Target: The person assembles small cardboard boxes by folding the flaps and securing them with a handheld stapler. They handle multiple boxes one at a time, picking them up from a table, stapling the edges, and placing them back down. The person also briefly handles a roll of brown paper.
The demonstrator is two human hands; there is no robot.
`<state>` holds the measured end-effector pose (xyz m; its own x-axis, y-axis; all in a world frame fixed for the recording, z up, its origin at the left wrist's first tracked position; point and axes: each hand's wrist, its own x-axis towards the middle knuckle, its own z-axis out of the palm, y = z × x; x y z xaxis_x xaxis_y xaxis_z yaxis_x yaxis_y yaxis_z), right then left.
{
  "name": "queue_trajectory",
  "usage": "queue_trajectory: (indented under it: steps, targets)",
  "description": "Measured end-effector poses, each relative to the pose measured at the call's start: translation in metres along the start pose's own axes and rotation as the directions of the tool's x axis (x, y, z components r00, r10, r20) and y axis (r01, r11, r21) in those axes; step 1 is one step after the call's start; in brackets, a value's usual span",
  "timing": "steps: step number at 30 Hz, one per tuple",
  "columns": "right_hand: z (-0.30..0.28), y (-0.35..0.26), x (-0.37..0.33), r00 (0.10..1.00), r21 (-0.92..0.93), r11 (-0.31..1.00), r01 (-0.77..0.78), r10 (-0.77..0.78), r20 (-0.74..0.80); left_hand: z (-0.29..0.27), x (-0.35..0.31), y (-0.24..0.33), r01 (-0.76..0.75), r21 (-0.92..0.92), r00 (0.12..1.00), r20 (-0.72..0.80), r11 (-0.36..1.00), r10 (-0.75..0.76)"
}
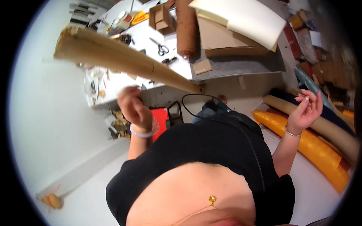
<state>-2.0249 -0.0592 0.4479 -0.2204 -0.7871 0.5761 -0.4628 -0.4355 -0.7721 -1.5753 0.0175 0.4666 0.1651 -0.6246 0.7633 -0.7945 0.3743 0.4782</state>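
Note:
A long tan roll [113, 56] stands upright, leaning, its wide top end toward the upper left and its narrow-looking foot near the table's front edge. My left hand [134, 108] is raised just below the roll, slightly blurred. Its fingers are loosely bent and apart, with nothing visible in them; a gap shows between hand and roll. Out to the right my right hand [306, 111] is lifted, palm up, fingers loosely spread and holding nothing. It is nearest to the rolls on the floor, above a yellow-orange roll [301, 145].
The white work table [143, 32] carries black scissors [160, 47], a small open carton [162, 19], a brown roll [187, 30] and cream sheets [245, 19] on a cardboard box [230, 41]. A red-seated chair [160, 118] stands beneath the table edge. Rolls and boxes fill the right side.

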Motion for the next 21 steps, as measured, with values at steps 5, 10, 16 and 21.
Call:
queue_trajectory:
  steps: [5,10,16,21]
  targets:
    - [-0.038,-0.013,-0.019,0.995,-0.176,0.984,0.006,0.011,0.098,0.065,-0.010,0.019,0.100,-0.416,0.933,0.355,0.904,0.060]
    - [-0.082,-0.010,-0.029,0.994,-0.197,0.979,-0.061,0.041,-0.104,0.134,-0.008,0.055,-0.019,-0.633,0.849,0.398,0.774,0.347]
    - [-0.129,0.048,-0.021,0.983,-0.228,0.965,-0.131,0.096,-0.156,0.203,-0.004,0.103,0.037,-0.581,0.772,0.533,0.813,0.346]
    - [-0.161,0.128,0.026,0.999,-0.244,0.970,-0.001,-0.011,-0.050,0.265,-0.003,0.152,-0.004,-0.428,0.787,0.556,0.904,0.267]
